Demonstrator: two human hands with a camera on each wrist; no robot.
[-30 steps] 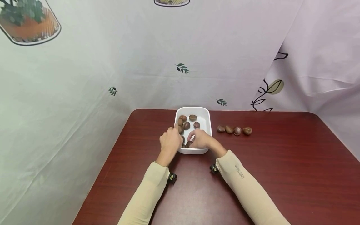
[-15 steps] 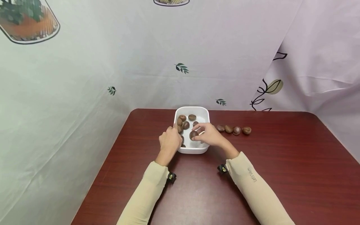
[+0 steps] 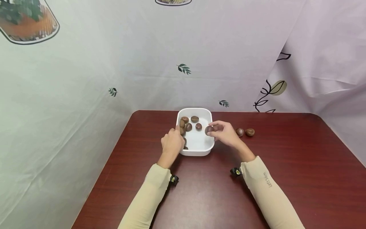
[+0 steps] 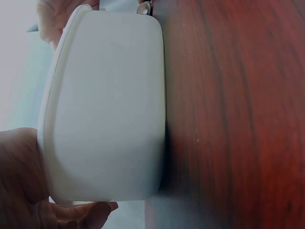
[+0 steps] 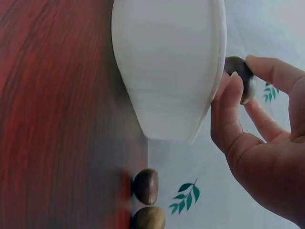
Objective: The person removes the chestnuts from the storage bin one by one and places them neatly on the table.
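Note:
A white plastic tray [image 3: 199, 143] stands at the far middle of the table, with several brown chestnuts [image 3: 188, 127] inside, mostly along its left side. My left hand [image 3: 172, 142] grips the tray's left rim, and in the left wrist view its fingers [image 4: 97, 214] curl around the tray's wall. Between thumb and fingertips, my right hand [image 3: 227, 135] pinches a chestnut [image 3: 209, 130] at the tray's right rim. The right wrist view shows this chestnut [image 5: 242, 80] raised beside the rim, above table level.
Right of the tray, a chestnut [image 3: 250, 132] and another chestnut [image 3: 240, 132] lie on the dark red table [image 3: 194, 197]; the right hand hides others in that row. A white patterned cloth [image 3: 148, 63] hangs behind the table's back edge.
My right hand has picked a chestnut from the tray's near end, lifted it and carried it right to the rim. The left hand has stayed on the tray.

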